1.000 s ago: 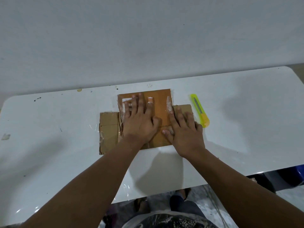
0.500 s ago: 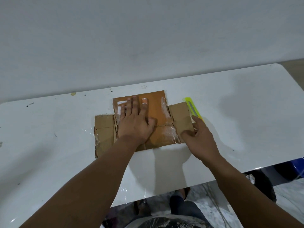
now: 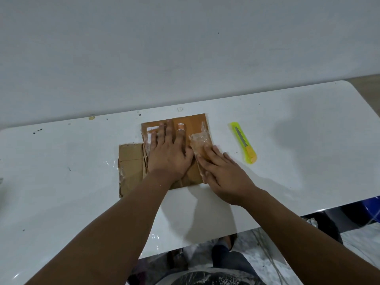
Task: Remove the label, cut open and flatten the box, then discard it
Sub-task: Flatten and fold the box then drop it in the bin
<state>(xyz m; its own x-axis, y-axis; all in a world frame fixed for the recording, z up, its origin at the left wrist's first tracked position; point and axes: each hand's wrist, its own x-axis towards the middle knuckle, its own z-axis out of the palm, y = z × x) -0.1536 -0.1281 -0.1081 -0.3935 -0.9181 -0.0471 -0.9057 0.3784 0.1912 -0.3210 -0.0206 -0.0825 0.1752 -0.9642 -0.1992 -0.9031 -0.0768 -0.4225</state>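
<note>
A flattened brown cardboard box (image 3: 131, 161) lies on the white table (image 3: 287, 145), with a torn white label patch near its far left corner and clear tape along its edges. My left hand (image 3: 168, 153) lies flat on the middle of the box, fingers spread. My right hand (image 3: 222, 173) presses the box's right flap (image 3: 200, 142), which is folded over onto the main panel. A yellow utility knife (image 3: 243, 142) with an orange end lies on the table to the right of the box, apart from both hands.
A plain grey wall stands behind the table's far edge. Scraps of clear tape (image 3: 115, 163) cling to the table left of the box. Below the near edge I see legs, the floor, cables and a blue object (image 3: 372, 208) at the right.
My right hand went out to the right flap beside the knife, then came back left, folding that flap over onto the box. My left hand stayed flat on the cardboard.
</note>
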